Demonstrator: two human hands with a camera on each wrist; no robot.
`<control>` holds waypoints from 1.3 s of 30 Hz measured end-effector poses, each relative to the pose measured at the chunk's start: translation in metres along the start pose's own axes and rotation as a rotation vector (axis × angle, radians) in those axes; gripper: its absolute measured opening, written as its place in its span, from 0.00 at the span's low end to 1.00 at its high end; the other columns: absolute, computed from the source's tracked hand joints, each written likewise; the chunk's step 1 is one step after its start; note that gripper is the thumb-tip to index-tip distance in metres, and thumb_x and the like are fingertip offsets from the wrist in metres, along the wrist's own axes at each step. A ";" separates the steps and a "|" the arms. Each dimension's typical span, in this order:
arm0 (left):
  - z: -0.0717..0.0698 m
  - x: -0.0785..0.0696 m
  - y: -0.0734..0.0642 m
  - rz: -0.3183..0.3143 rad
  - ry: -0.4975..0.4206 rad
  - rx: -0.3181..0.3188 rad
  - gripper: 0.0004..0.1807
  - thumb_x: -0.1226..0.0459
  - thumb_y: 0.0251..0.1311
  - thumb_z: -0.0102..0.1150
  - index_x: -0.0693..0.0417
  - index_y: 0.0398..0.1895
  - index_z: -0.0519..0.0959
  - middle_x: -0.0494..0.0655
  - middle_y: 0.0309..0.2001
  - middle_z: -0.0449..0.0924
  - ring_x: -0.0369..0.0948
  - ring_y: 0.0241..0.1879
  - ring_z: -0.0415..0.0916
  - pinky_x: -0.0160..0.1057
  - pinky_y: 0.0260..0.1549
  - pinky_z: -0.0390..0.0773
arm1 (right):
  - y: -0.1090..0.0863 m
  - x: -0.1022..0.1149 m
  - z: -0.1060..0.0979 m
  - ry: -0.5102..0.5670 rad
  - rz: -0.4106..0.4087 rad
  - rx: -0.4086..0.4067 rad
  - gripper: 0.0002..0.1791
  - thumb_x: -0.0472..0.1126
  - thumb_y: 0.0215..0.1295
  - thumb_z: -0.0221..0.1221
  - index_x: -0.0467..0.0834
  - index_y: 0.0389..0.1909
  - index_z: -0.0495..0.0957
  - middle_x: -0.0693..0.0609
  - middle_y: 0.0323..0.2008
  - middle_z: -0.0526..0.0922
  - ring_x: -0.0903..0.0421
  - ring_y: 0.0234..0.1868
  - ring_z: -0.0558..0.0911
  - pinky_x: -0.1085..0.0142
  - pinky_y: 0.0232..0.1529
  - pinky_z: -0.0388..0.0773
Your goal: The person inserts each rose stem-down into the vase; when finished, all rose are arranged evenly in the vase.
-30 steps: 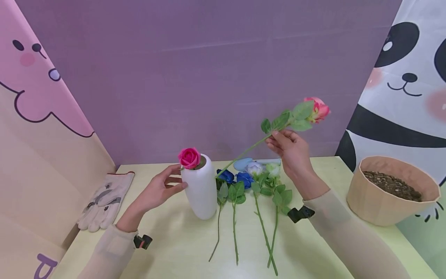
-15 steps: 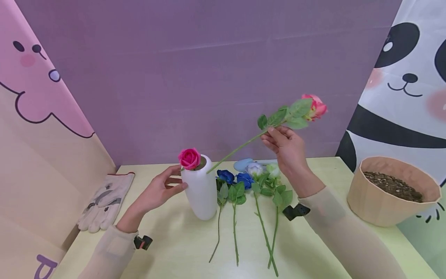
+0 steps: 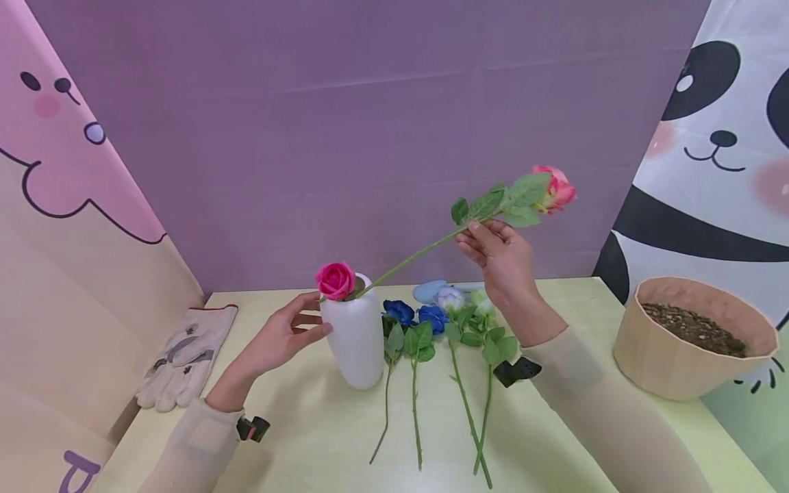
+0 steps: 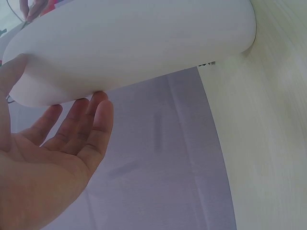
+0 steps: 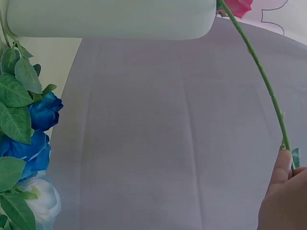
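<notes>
My right hand [image 3: 507, 263] pinches the green stem of a pink rose [image 3: 555, 190] just below its leaves. The rose slants, bloom up to the right, and its stem's lower end is at the mouth of a white vase [image 3: 354, 339]. A deep pink rose [image 3: 335, 281] stands in that vase. My left hand [image 3: 286, 332] holds the vase near its top from the left side, thumb on one face and fingertips on the other, as the left wrist view shows. In the right wrist view the stem [image 5: 261, 72] runs up to the vase's rim.
Right of the vase lie blue roses [image 3: 431, 317], a pale lilac rose [image 3: 450, 298] and a whitish-green one [image 3: 483, 301]. Behind them is a light blue tool [image 3: 429, 291]. Gloves [image 3: 188, 356] lie at the left, and a soil-filled tan pot [image 3: 672, 356] stands at the right.
My right hand has moved left and slightly up with the pink rose, bringing the stem's end from beside the vase to its mouth. The left hand and vase stay put.
</notes>
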State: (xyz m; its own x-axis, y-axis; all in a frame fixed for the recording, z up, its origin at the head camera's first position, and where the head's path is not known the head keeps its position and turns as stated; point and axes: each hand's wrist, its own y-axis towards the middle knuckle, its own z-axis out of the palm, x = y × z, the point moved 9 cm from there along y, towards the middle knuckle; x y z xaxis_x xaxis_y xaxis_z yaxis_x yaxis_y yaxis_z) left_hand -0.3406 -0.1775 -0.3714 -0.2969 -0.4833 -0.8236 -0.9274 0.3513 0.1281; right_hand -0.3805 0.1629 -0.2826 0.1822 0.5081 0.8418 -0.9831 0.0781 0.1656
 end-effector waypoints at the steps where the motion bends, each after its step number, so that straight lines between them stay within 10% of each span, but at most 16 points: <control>1: 0.000 0.000 0.000 -0.003 0.003 -0.003 0.36 0.52 0.64 0.65 0.44 0.73 0.63 0.53 0.65 0.71 0.54 0.61 0.77 0.48 0.52 0.84 | 0.001 0.000 0.000 -0.007 -0.004 -0.003 0.14 0.37 0.67 0.62 0.38 0.45 0.67 0.50 0.36 0.82 0.59 0.35 0.88 0.71 0.46 0.85; 20: 0.001 0.000 0.000 0.001 0.005 -0.005 0.36 0.51 0.64 0.65 0.42 0.73 0.63 0.52 0.64 0.72 0.54 0.61 0.77 0.48 0.51 0.85 | -0.003 -0.029 0.036 -0.209 0.036 0.049 0.09 0.38 0.71 0.59 0.40 0.46 0.70 0.53 0.36 0.85 0.61 0.35 0.89 0.68 0.48 0.85; 39: 0.000 0.000 0.001 0.008 0.013 -0.004 0.36 0.53 0.64 0.65 0.44 0.73 0.63 0.55 0.65 0.71 0.55 0.61 0.77 0.48 0.52 0.84 | -0.002 -0.048 0.054 -0.161 0.044 0.081 0.10 0.42 0.71 0.60 0.42 0.46 0.73 0.52 0.35 0.85 0.60 0.36 0.87 0.67 0.49 0.85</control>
State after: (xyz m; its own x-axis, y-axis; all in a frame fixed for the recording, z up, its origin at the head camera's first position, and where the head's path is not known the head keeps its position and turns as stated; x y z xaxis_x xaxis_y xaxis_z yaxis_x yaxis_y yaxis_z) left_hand -0.3416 -0.1769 -0.3717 -0.3072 -0.4908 -0.8153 -0.9260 0.3518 0.1372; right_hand -0.3859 0.0924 -0.2957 0.1461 0.3655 0.9193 -0.9867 -0.0136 0.1623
